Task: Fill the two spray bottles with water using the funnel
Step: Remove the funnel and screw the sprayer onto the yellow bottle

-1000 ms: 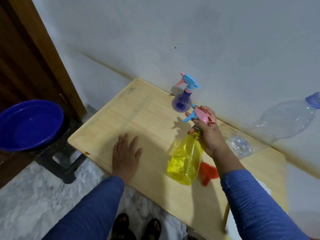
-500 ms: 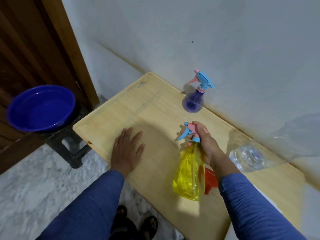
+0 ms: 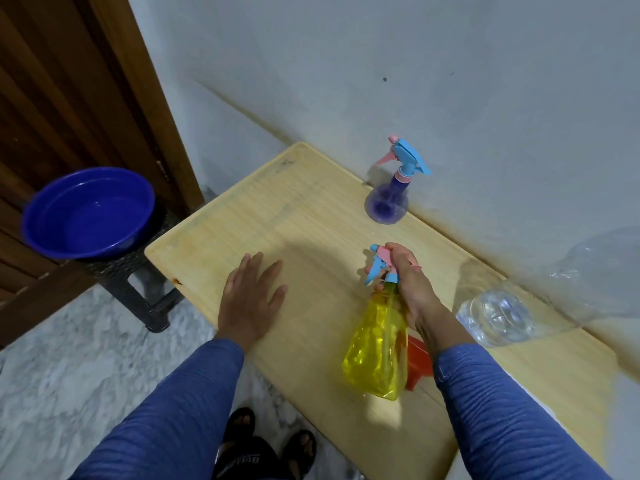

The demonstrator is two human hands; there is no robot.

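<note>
Now we have drawn the yellow spray bottle point(image 3: 379, 344) nearer along the counter point(image 3: 311, 230), right hand point(image 3: 407, 282) clasping its neck, left hand point(image 3: 251, 299) flat and released, so uncapping seems next, funnel point(image 3: 417, 362) just behind.

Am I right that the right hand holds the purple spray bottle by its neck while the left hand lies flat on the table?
Not quite: in the head view the right hand holds the yellow spray bottle; the purple spray bottle stands untouched by the wall. The left hand does lie flat on the table.
</note>
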